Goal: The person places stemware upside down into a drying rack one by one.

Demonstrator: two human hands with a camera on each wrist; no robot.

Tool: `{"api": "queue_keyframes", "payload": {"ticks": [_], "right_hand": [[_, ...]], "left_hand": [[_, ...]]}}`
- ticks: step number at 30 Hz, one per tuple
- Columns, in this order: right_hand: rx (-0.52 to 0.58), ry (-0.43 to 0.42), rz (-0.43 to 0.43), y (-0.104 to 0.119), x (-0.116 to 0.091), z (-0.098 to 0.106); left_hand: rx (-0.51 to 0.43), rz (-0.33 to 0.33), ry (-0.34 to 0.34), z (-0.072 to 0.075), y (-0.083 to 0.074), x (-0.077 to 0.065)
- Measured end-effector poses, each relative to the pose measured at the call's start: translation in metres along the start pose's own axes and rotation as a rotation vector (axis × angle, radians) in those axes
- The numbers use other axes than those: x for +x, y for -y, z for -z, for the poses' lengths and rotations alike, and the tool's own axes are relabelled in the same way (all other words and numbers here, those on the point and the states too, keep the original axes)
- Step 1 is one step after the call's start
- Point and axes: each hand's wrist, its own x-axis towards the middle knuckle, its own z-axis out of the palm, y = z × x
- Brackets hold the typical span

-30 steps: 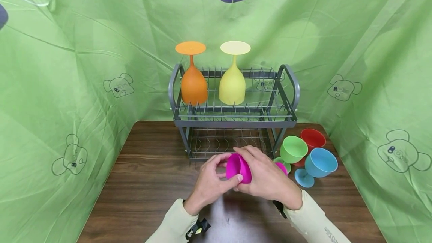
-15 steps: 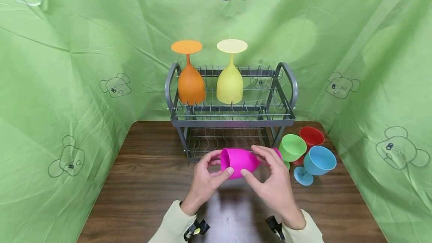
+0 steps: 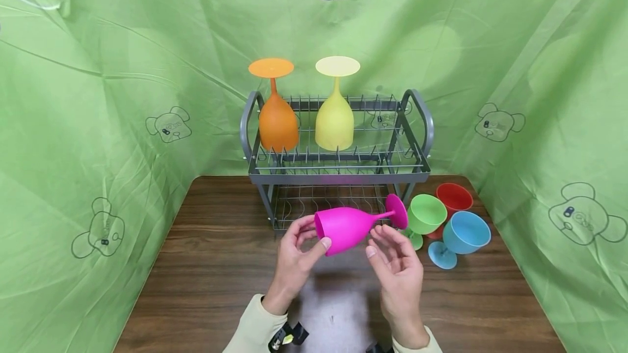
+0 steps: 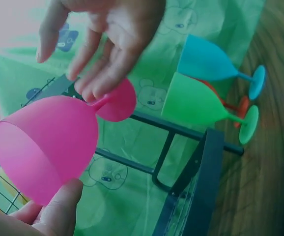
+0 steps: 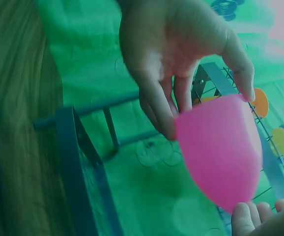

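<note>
My left hand [image 3: 293, 268] pinches a magenta wine goblet [image 3: 345, 227] by its rim, thumb on the near side. The goblet lies sideways in the air over the table, mouth to the left, stem and round foot pointing right. Below the stem, my right hand [image 3: 399, 277] is off the goblet in the head view, its fingers loosely bent and nothing held. The left wrist view shows that right hand [image 4: 120, 34] beside the stem of the goblet [image 4: 53, 142]. In the right wrist view its fingertips [image 5: 240, 216] overlap the lower end of the bowl [image 5: 223, 147].
Behind the hands stands a two-tier grey dish rack [image 3: 338, 179]. An orange goblet [image 3: 278, 124] and a yellow goblet [image 3: 334, 124] are upside down on its top tier. Green [image 3: 426, 214], red [image 3: 453, 196] and blue [image 3: 466, 233] goblets stand upright to its right on the wooden table [image 3: 216, 266].
The magenta goblet has turned from facing partly toward me to lying sideways, its foot now showing at right. My right hand has let go of the bowl and moved down and right.
</note>
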Motion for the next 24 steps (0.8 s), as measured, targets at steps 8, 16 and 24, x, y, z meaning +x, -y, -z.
{"api": "queue_keyframes", "payload": {"ticks": [8, 16, 24], "right_hand": [[0.238, 0.032, -0.260, -0.010, 0.001, -0.004], [0.491, 0.209, -0.202, -0.017, 0.003, 0.003], [0.485, 0.222, -0.169, -0.015, 0.009, 0.007]], "left_hand": [[-0.204, 0.048, 0.054, -0.004, 0.001, -0.007], [-0.419, 0.117, 0.196, -0.010, 0.005, -0.015], [-0.496, 0.139, 0.260, -0.014, 0.009, -0.015]]}}
